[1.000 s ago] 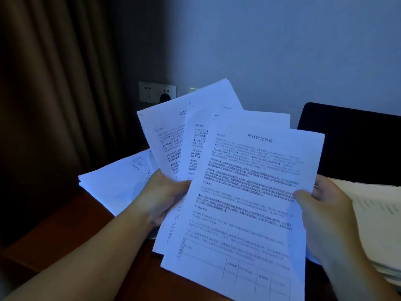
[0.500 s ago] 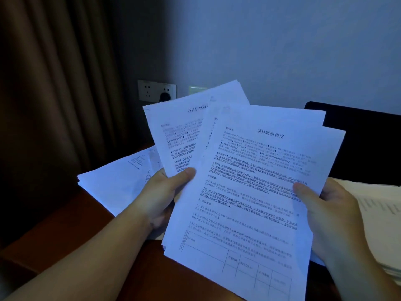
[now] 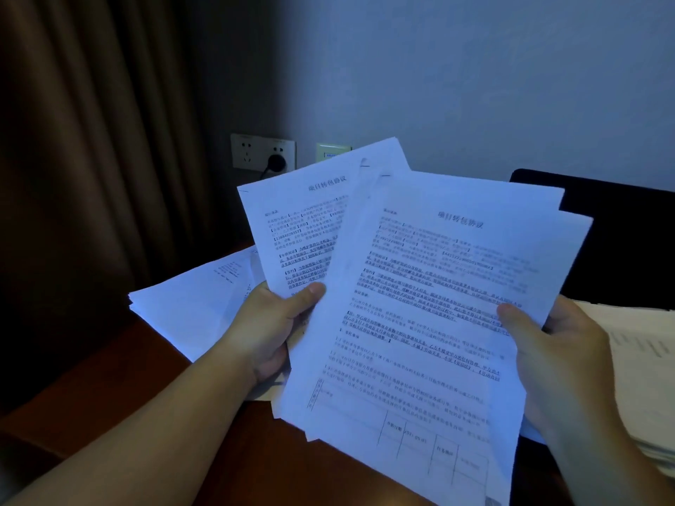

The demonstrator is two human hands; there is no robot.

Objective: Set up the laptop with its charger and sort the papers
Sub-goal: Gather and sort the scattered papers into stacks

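A: what's different from a sec ago?
B: the front sheets (image 3: 420,323) in the right hand (image 3: 562,363) slide right, now covering more of the laptop (image 3: 621,242). left hand's (image 3: 270,330) thumb lies out across the back sheets (image 3: 292,228).

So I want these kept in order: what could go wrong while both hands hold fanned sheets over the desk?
The left hand pinches only the corner of its sheets; they could slip into the loose pile below. The right hand grips one edge of the front sheets, which may sag and shuffle.
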